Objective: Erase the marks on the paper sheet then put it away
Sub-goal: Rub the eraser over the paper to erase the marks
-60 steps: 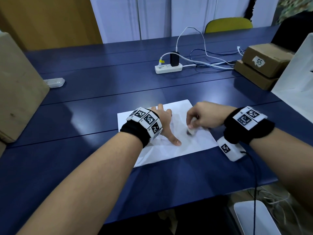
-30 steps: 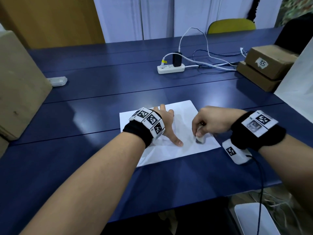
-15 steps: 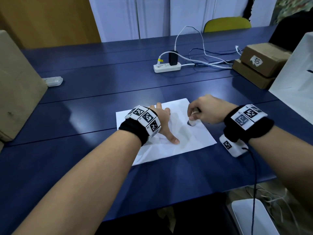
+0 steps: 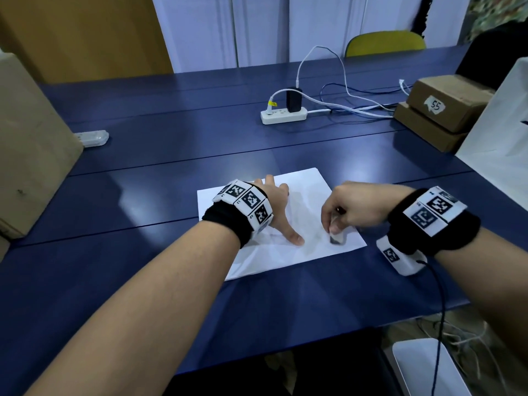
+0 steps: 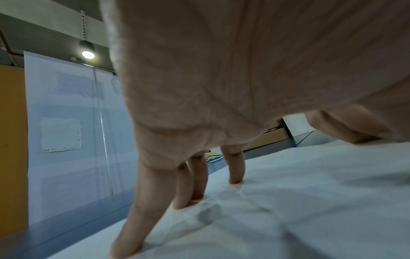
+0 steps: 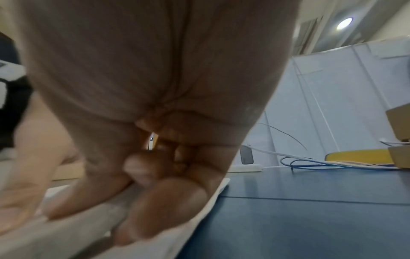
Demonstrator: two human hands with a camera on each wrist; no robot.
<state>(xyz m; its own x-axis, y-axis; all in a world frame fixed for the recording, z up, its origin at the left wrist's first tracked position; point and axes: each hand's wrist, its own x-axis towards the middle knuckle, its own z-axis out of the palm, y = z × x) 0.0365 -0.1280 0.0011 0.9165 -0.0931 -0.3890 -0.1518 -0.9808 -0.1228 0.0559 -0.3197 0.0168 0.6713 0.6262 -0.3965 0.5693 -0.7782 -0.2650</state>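
A white paper sheet (image 4: 303,192) with creases and faint grey marks lies on the blue table (image 4: 171,155) in front of me. My left hand (image 4: 278,208) rests spread on the sheet, straight fingers (image 5: 186,189) pressing it flat, thumb pointing toward the near edge. My right hand (image 4: 347,211) is curled round a small white eraser (image 4: 337,238), whose dark tip touches the sheet near its near right corner. In the right wrist view the fingers (image 6: 159,177) close over the eraser (image 6: 88,226), which is blurred.
A white power strip (image 4: 284,115) with a black plug and trailing cables lies mid-table. Two stacked cardboard boxes (image 4: 440,110) and a white bag (image 4: 503,144) stand at the right. A large box (image 4: 31,144) stands at the left, a small white object (image 4: 93,138) beside it.
My right hand has rubbed the eraser back and forth over the sheet's right side; it now sits nearer to me than half a second ago. The left hand has stayed pressed on the sheet.
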